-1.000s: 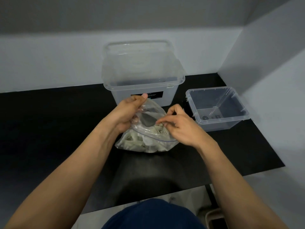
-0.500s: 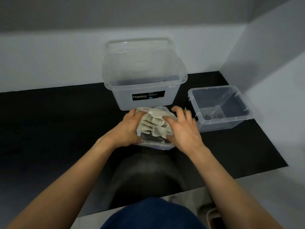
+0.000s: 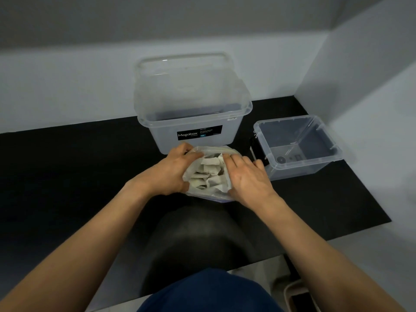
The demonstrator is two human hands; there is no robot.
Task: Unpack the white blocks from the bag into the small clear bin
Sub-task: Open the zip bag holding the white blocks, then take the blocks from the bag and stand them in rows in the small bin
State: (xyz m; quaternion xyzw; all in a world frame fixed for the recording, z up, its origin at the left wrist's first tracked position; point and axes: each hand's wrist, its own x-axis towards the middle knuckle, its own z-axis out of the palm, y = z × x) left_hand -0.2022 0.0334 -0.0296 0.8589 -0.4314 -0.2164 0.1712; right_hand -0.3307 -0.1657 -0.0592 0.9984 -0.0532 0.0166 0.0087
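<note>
L hand [image 3: 173, 173], R hand [image 3: 247, 180] grip bag [image 3: 212, 195] w/ blocks [image 3: 209, 170].

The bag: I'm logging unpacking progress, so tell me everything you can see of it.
The bag is clear plastic, crumpled and bulging with white blocks. It rests on the black table in front of the large clear bin, left of the small clear bin. The left hand grips its left side, the right hand its right. Whether its mouth is open is unclear.

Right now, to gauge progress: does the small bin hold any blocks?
Empty: the small bin shows none through its clear walls; the blocks lie in the bag.
</note>
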